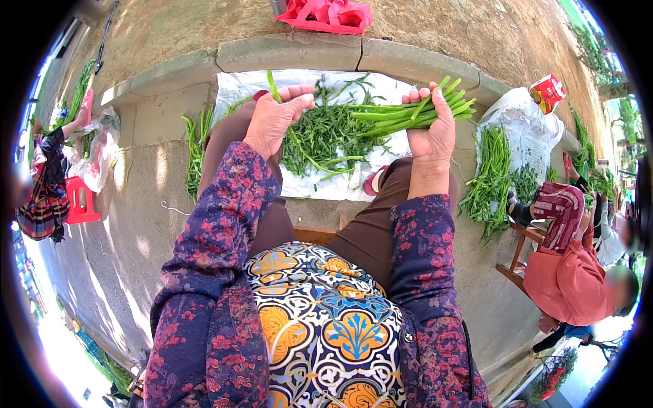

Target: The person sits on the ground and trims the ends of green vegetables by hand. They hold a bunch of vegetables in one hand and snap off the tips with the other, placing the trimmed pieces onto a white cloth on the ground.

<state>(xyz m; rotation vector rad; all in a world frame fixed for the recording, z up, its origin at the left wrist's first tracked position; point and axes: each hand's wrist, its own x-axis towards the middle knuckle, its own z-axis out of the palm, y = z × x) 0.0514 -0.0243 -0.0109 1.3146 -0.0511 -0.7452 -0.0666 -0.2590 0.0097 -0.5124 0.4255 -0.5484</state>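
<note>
— What does the right hand [434,132] have?

— Its grip is clamped around a bundle of green stems [408,113], held roughly level in front of the right knee. The cut ends fan out past the fingers to the right; the stems are thick, smooth, bright green and lie side by side, fairly even in length.

— And the left hand [275,115]?

— Its fingers are pinched together on a single green stalk [273,86] that stands up and out of the fist, over the left knee. The stalk is thin and straight where it shows.

— What lies between the hands?

— A loose heap of leafy greens [325,136], darker and finer than the bundle, with narrow leaves and tangled thin stems. It rests on a white sheet [238,88] spread on the concrete ground against a low kerb [286,51].

— Further out?

— To the left of the sheet, a few more green stalks [196,153] lie on the concrete. To the right, another pile of long greens [491,180] lies beside a white sack [527,129] with a red-and-white carton [547,93] at its top. A red bag [328,15] sits beyond the kerb. Another person in a pink top [571,279] sits on a wooden stool at the right, and someone else crouches by a red stool [80,200] at the far left.
</note>
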